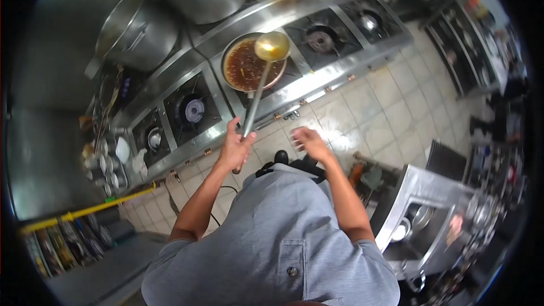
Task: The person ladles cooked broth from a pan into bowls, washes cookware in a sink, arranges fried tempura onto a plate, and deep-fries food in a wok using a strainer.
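Note:
My left hand [233, 148] is closed around the handle of a long metal ladle [258, 99], with the handle's end sticking out below the palm. The ladle's bowl [272, 47] hangs over the right side of a round pan [224, 75] on the stove. Reddish-brown liquid [245, 68] with a bubbly surface fills that pan. Its own handle points toward me, partly hidden behind the ladle. To the right of the ladle, my right hand [309, 143] is in the air, a little blurred, its fingers loosely bent and apart with nothing visible in them.
Gas burners [321, 39] flank the pan along the steel stove [334, 73]. Large stockpots [136, 34] stand behind it. A yellow pipe [85, 211] runs at lower left. To my right is a steel sink counter [408, 184] with bowls. Pale tiles [391, 102] cover the floor.

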`<state>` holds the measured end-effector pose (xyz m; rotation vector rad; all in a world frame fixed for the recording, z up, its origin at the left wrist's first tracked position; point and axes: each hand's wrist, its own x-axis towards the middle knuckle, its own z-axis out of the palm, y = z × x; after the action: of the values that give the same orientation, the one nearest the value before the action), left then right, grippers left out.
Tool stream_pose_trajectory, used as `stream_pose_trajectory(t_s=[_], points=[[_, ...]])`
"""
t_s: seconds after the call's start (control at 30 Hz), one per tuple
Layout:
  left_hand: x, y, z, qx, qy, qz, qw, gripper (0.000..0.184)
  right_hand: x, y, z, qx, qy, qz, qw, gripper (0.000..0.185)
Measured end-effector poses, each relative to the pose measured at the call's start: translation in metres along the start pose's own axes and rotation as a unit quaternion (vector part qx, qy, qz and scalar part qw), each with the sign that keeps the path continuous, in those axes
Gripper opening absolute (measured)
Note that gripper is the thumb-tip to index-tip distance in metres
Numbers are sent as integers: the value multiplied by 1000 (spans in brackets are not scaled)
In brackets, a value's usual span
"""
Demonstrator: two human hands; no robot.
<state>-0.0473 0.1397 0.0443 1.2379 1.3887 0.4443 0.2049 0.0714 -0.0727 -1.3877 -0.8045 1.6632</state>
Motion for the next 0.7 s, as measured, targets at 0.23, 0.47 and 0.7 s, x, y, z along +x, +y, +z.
stream_pose_trajectory(t_s=[0.23,0.47,0.7], points=[[-27,6,74,-77,58,27,995,72,26,-64,79,156,-111,10,981,18],[-79,-71,52,-84,156,-33,984,78,23,-113,12,-49,22,-14,998,22],[-172,-249,26,81,330,-225,913,60,26,-51,-48,-416,78,-146,894,20]])
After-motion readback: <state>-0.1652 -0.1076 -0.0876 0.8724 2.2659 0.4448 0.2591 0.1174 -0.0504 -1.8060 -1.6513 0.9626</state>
